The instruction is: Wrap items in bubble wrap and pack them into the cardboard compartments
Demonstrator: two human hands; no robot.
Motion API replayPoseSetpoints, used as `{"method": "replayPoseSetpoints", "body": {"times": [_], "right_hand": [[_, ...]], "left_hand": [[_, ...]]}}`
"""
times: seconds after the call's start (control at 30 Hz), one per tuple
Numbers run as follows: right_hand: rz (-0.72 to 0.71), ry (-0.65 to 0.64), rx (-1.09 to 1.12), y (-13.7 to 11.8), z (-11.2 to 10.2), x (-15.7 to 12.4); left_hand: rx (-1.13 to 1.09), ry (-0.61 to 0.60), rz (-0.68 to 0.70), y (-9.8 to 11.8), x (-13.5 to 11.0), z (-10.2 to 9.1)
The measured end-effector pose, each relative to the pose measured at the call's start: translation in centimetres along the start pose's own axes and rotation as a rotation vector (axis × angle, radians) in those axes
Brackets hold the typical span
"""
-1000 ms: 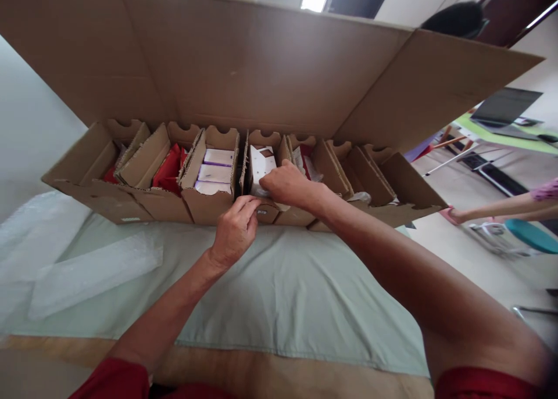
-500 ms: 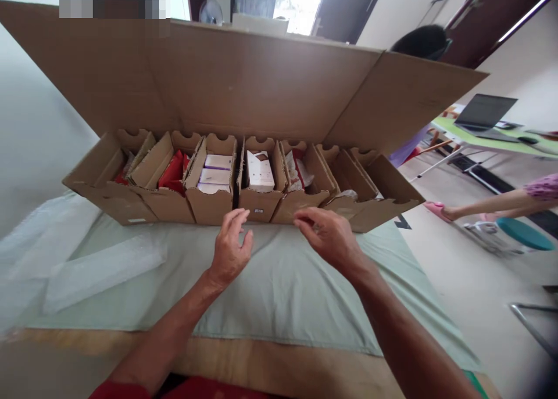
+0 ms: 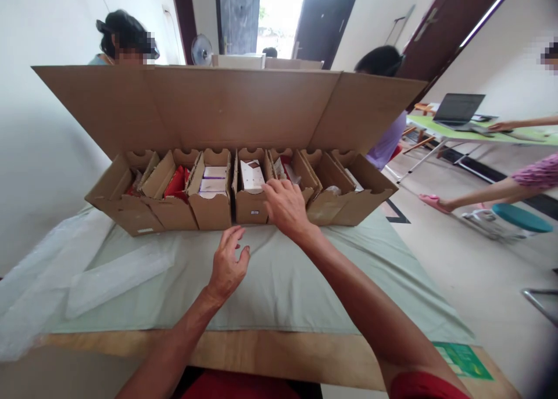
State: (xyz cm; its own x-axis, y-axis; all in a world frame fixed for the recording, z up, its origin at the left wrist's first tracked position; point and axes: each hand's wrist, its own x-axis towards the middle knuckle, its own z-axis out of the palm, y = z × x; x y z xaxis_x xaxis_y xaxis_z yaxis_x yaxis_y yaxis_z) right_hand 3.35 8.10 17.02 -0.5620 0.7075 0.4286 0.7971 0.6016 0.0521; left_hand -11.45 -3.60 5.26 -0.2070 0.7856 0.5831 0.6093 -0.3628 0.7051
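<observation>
My left hand (image 3: 229,262) hovers over the cloth in front of the cardboard bins, fingers apart and holding nothing. My right hand (image 3: 285,207) reaches to the front of the middle cardboard bin (image 3: 253,211), its loosely bent fingertips near the bin's right front corner; its thumb is hidden. Inside that bin stands a white box (image 3: 250,178) with a brown mark on top. The bin to its left holds white-and-purple boxes (image 3: 213,186). Red packets (image 3: 176,181) fill another bin further left. Right of the middle, a bin has a red item (image 3: 288,168) and clear wrapping.
A tall cardboard flap (image 3: 239,105) rises behind the row of bins. Bubble wrap (image 3: 122,277) lies on the left of the green cloth (image 3: 314,294). Other people are beyond the flap and at the right, near a table with a laptop (image 3: 458,110).
My right hand has moved left and forward, up to the middle bin's front. My left hand stays nearly in place. The view has shifted, showing more of the room behind the flap.
</observation>
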Motion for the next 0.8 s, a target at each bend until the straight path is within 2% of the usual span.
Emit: {"method": "replayPoseSetpoints", "body": {"times": [0.07, 0.13, 0.23, 0.3, 0.37, 0.47, 0.5, 0.57, 0.67, 0.73, 0.8], "right_hand": [[-0.02, -0.079, -0.079, -0.7, 0.5, 2.3], [-0.043, -0.133, -0.09, -1.3, 0.9, 3.4], [-0.079, -0.134, -0.068, -2.0, 0.5, 1.8], [-0.101, -0.066, -0.016, -2.1, -0.9, -1.5], [-0.125, 0.061, 0.085, -1.5, -3.1, -6.0], [-0.15, 0.192, 0.21, 1.3, -6.4, -13.4], [-0.118, 0.229, 0.217, 2.6, -7.2, -15.6], [0.028, 0.289, 0.224, 5.3, -8.1, -19.4], [0.379, 0.396, 0.347, 8.1, -7.6, -23.8], [0.615, 0.412, 0.535, 8.5, -6.2, -26.4], [0.777, 0.42, 0.721, 7.9, -4.4, -28.7]], "left_hand": [[-0.001, -0.005, 0.003, 0.0, -0.4, -0.2], [-0.001, -0.01, -0.013, -0.4, -0.9, -0.8], [-0.013, -0.001, -0.086, -1.0, -1.8, -2.0], [-0.041, 0.03, -0.149, -1.3, -2.5, -2.8], [-0.08, 0.063, -0.223, -1.6, -3.2, -3.5], [-0.127, 0.081, -0.345, -1.8, -4.4, -4.1], [-0.14, 0.071, -0.37, -1.8, -4.7, -4.1], [-0.18, 0.021, -0.366, -1.7, -5.1, -3.7], [-0.258, -0.147, -0.292, -0.9, -5.9, -2.3], [-0.299, -0.279, -0.237, 0.1, -6.8, -1.2], [-0.319, -0.379, -0.179, 1.2, -7.9, -0.1]]}}
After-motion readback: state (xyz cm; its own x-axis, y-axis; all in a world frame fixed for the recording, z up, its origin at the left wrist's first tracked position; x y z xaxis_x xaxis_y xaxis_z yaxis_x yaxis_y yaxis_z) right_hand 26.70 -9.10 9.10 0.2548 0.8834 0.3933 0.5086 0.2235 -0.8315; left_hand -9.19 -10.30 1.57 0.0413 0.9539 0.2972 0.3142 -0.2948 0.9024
